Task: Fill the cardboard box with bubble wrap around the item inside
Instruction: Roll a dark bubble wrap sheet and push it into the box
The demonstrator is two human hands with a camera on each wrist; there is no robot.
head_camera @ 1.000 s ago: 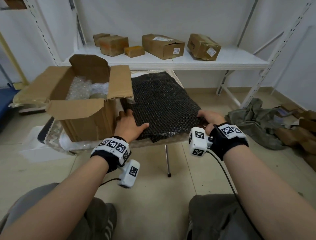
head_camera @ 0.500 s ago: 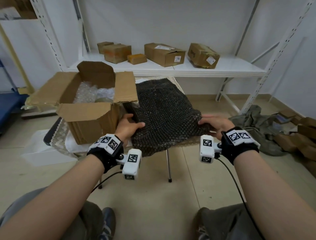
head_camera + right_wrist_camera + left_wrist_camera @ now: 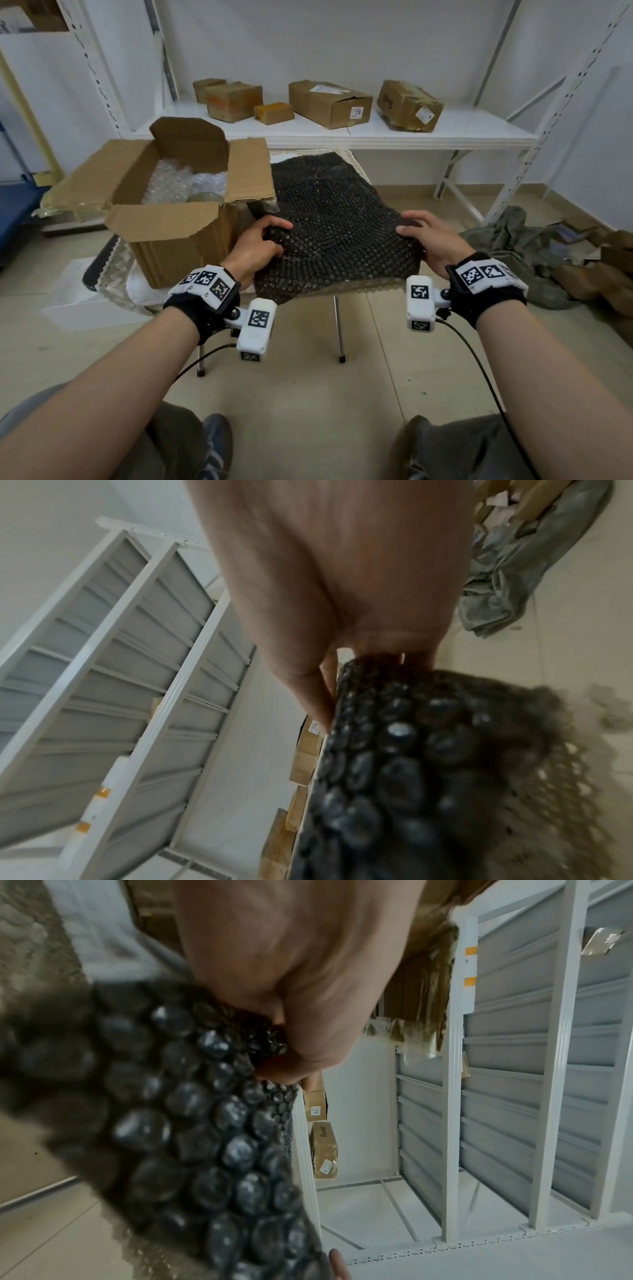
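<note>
An open cardboard box (image 3: pixel 171 233) stands on the left of a small table, its flaps spread. Inside it lies clear bubble wrap (image 3: pixel 174 185) around a round pale item (image 3: pixel 205 197), only partly visible. To the right of the box lies a black bubble wrap sheet (image 3: pixel 335 219), its near edge raised. My left hand (image 3: pixel 260 245) grips the sheet's near left corner, my right hand (image 3: pixel 428 236) its near right corner. In the left wrist view my fingers (image 3: pixel 298 1031) curl round the black bubble wrap (image 3: pixel 192 1123). The right wrist view shows my fingers (image 3: pixel 315 691) pinching its edge (image 3: pixel 387 750).
Behind the table a white shelf (image 3: pixel 445 132) carries several brown cardboard boxes (image 3: pixel 330 102). Grey cloth (image 3: pixel 513 246) and cardboard scraps lie on the floor at the right. A thin metal table leg (image 3: pixel 338 329) stands between my forearms. Shoes (image 3: pixel 215 442) show below.
Both hands went from resting on the sheet's near corners to gripping them, and the near edge has lifted off the table. The view has risen slightly.
</note>
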